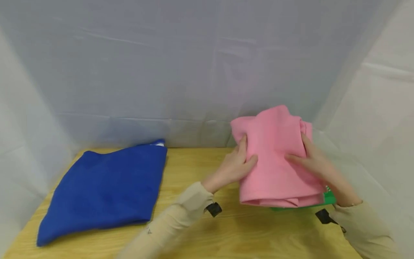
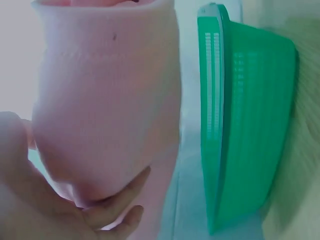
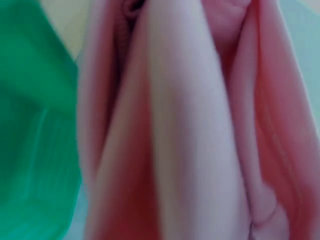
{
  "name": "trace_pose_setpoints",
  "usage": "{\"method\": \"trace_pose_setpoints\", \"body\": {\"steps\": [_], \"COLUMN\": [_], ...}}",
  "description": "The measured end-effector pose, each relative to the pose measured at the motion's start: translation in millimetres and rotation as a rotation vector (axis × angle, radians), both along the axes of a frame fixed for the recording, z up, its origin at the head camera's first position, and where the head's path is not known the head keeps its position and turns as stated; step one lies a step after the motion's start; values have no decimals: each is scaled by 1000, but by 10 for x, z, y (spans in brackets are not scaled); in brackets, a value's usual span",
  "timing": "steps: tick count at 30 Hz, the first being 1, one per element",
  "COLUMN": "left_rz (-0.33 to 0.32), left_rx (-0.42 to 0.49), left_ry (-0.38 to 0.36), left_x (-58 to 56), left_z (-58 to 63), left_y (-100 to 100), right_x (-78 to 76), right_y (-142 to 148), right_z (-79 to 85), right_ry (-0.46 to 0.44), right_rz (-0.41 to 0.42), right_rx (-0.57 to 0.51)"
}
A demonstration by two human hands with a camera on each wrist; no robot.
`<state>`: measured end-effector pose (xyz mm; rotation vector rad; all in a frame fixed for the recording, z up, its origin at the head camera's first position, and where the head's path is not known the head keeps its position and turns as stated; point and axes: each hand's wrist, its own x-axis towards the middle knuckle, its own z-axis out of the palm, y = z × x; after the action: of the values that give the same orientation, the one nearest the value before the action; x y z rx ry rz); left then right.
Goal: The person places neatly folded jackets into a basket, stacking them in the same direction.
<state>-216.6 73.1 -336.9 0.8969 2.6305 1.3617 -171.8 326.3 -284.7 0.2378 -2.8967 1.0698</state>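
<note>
A folded pink garment (image 1: pixel 273 158) of thick cloth is held up between both hands at the right of the head view. My left hand (image 1: pixel 233 164) grips its left side, thumb on the near face. On the opposite side my right hand (image 1: pixel 318 163) holds it the same way, thumb in front. Below and behind the garment is a green plastic basket (image 2: pixel 257 125), mostly hidden in the head view. The left wrist view shows a gap between cloth and basket. Layered pink folds (image 3: pixel 192 125) fill the right wrist view, where the hand itself does not show.
A blue folded garment (image 1: pixel 106 190) lies flat on the left of the wooden table (image 1: pixel 191 162), a bit of white at its far right corner. Pale sheeting (image 1: pixel 161 72) hangs behind the table and along both sides.
</note>
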Motion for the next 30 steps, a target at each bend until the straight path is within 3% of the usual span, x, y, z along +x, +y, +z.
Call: {"method": "trace_pose_setpoints", "body": {"steps": [7, 12, 20, 26, 30], "left_rz": [-105, -134, -90, -44, -16], "left_rx": [105, 136, 163, 42, -65], "left_ry": [17, 18, 21, -39, -68], "left_x": [-49, -95, -109, -76, -58], "left_z": [-87, -208, -505, -679, -749], "left_y": [365, 642, 965, 1051, 1041], "right_x": [-22, -70, -293, -348, -328], "right_y": [433, 689, 1044, 1105, 1040], "right_z": [112, 58, -309, -668, -839], "right_ry": [-8, -48, -3, -22, -32], "right_rz": [-20, -70, -69, -63, -14], "right_rx": [22, 35, 46, 93, 77]}}
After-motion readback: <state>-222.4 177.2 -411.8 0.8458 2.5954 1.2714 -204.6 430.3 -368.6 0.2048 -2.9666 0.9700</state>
